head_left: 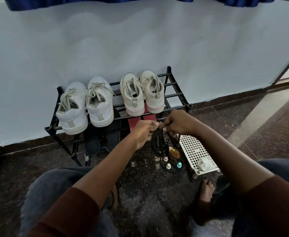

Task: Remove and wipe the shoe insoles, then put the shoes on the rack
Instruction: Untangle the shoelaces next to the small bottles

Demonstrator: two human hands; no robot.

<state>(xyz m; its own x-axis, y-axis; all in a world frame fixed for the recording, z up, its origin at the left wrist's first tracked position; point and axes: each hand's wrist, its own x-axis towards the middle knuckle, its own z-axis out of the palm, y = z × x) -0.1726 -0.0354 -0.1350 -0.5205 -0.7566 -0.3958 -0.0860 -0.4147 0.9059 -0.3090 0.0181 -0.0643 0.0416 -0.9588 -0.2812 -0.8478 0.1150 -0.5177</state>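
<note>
Head view shows your left hand [144, 132] and right hand [176, 123] close together, both pinching a bundle of black laces [158, 142] that hangs in front of the rack [176, 95]. Two pairs, the white sneakers [85, 106] and the cream sneakers [142, 93], already stand on the top tier, heels toward you. Dark insoles [92, 141] and red insoles [134, 123] lie on the tier below, out of the shoes; whether they are wiped cannot be told. Placement appears largely done. Room is tight: the white basket [194, 151] sits just right of the laces, small bottles [168, 165] below them, your feet near.
</note>
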